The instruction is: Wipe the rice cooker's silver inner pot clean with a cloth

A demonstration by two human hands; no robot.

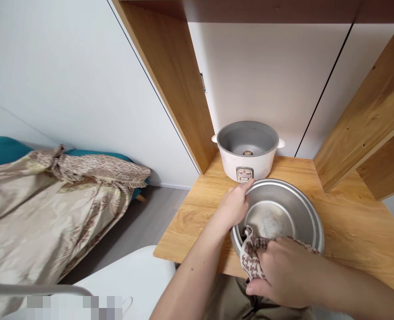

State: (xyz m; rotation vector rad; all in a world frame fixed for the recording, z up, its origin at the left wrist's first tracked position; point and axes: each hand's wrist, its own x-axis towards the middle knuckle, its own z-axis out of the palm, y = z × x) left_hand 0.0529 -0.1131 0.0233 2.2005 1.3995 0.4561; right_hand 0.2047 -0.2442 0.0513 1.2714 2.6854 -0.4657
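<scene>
A round silver metal basin [270, 215] lies tilted toward me at the front of the wooden desk, its inside facing up. My left hand [236, 204] is closed on the basin's left rim, with the index finger stretched along the edge. In my right hand [283, 269] is a bunched brown-and-white patterned cloth [252, 258], pressed over the near rim. The cloth covers part of that rim and dips inside. Right behind the basin stands a white rice cooker [228, 162] without a lid, its grey interior and round centre plate showing.
Wooden uprights [170, 66] and a slanted board [366, 102] frame the desk [197, 218] against a white wall. At lower left is a white chair [140, 269]. Farther left, a teal sofa [3, 149] is draped with a patterned beige cover [26, 209].
</scene>
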